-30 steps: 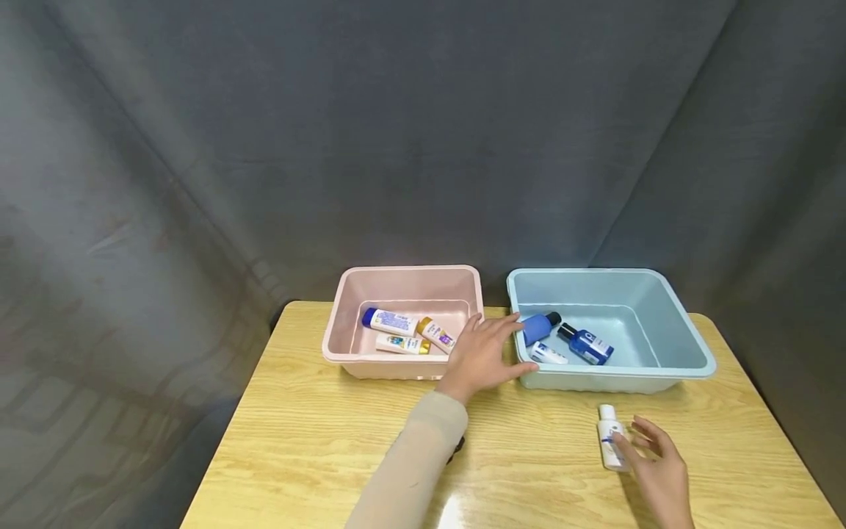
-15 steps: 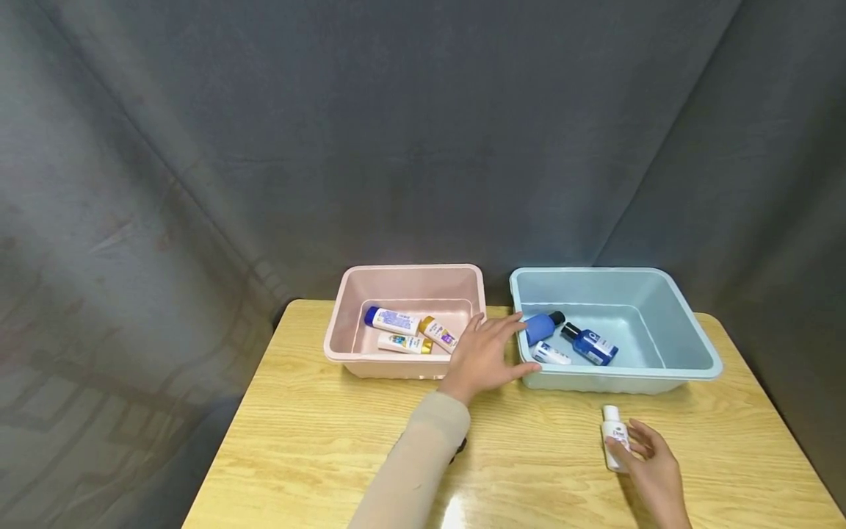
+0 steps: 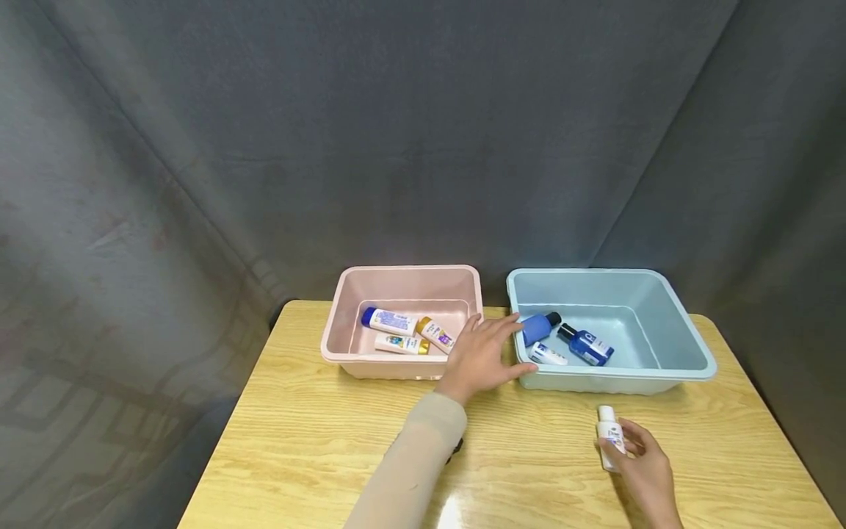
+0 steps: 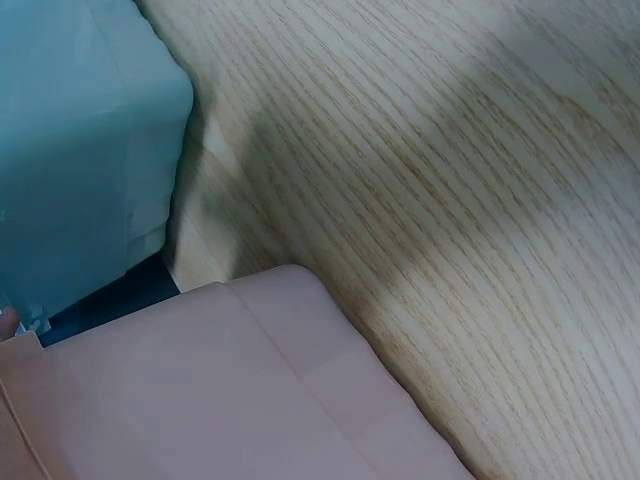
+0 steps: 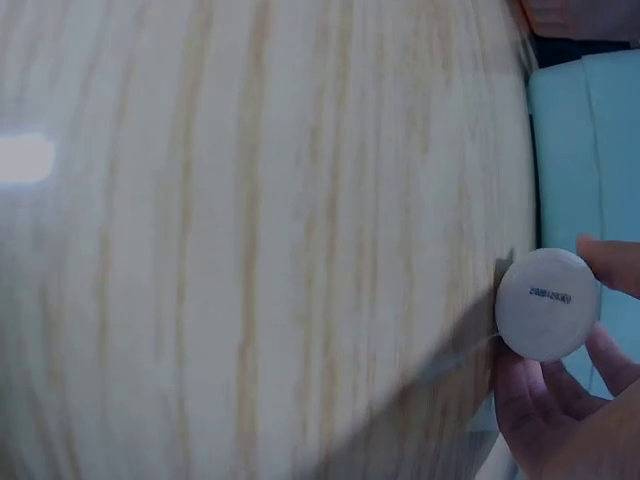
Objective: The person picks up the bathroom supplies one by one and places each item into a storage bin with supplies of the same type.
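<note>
A small white bottle (image 3: 609, 425) with a white cap and a label that appears to read "Dove" is in my right hand (image 3: 642, 468), in front of the blue bin. Thumb and fingers grip its sides; in the right wrist view the round bottle base (image 5: 547, 305) with small print faces the camera. My left hand (image 3: 481, 360) lies spread between the pink bin (image 3: 380, 367) and the blue bin (image 3: 608, 378), over their neighbouring rims. It holds nothing. The left wrist view shows the bins' outer walls; most of that hand is out of it.
Inside the pink bin lie a blue-capped tube (image 3: 391, 322) and two gold-capped ones. The blue bin holds a blue bottle (image 3: 590, 347), another blue bottle with a black cap (image 3: 538, 328) and a small white container (image 3: 547, 354). A grey curtain (image 3: 423, 147) hangs behind the wooden table (image 3: 297, 441).
My right hand has shifted slightly left and closed more around the white bottle. The bottle has turned, showing a different side of its label. My left hand stays in place.
</note>
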